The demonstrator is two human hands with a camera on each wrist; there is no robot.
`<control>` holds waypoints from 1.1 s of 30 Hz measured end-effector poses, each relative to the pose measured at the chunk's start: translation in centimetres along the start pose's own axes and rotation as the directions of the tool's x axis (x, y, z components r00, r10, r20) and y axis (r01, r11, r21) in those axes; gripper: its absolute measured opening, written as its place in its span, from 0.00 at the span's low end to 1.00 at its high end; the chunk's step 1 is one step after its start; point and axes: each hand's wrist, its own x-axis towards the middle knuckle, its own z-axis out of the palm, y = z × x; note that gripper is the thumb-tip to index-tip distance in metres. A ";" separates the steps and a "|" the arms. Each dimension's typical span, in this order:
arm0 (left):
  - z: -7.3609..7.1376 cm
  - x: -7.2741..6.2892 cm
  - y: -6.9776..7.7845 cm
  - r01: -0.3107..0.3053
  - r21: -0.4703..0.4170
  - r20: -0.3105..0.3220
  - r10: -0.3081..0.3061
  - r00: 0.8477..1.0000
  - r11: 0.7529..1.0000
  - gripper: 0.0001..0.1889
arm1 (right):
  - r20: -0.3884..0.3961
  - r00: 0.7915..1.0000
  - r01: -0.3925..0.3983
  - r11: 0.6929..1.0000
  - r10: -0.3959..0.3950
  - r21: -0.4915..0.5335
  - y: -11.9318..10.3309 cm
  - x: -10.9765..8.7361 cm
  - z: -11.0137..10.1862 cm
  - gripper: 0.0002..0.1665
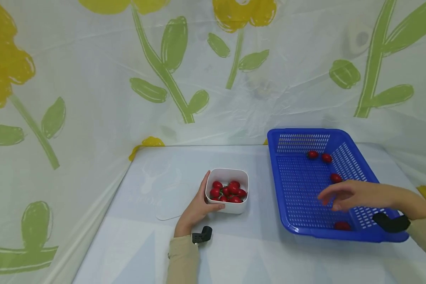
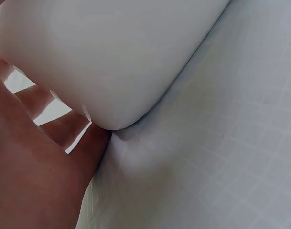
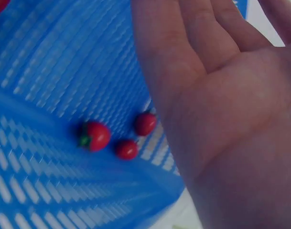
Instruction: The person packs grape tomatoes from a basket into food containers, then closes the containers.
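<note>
My left hand (image 1: 198, 207) grips a small square white plastic container (image 1: 230, 208) at its left side, the thumb across the front wall and the fingers along the left wall. Several red cherry tomatoes (image 1: 233, 189) lie heaped inside it. In the left wrist view the fingers (image 2: 83, 148) rest against the container's pale wall (image 2: 112, 62). Over the right part of a blue plastic basket (image 1: 276, 177) hovers my right hand (image 1: 355, 195), fingers loosely bent, nothing held. Cherry tomatoes lie in the basket: two at the back (image 1: 312, 154), one (image 1: 335, 178) by the right wall, another (image 1: 342, 226) near the front.
Both containers stand on a white patterned tabletop (image 1: 135, 236), the basket to the right of the white container. A white curtain (image 1: 99, 79) with yellow flowers hangs behind the table and along its left side.
</note>
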 end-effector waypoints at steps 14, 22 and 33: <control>-0.4 0.2 0.2 -0.010 0.006 -0.005 0.010 1.000 1.000 0.55 | 0.091 0.985 -0.138 0.987 0.146 -0.085 2.1 -0.2 -1.6 0.20; -0.3 0.2 0.1 -0.005 -0.007 0.001 0.005 1.000 1.000 0.55 | 0.044 0.913 -0.394 0.905 0.405 -0.158 1.7 0.4 -0.5 0.20; -0.1 -0.9 2.5 0.010 -0.030 0.059 -0.008 0.998 0.999 0.54 | 0.098 0.871 -0.467 0.873 0.482 -0.142 2.1 1.3 1.0 0.12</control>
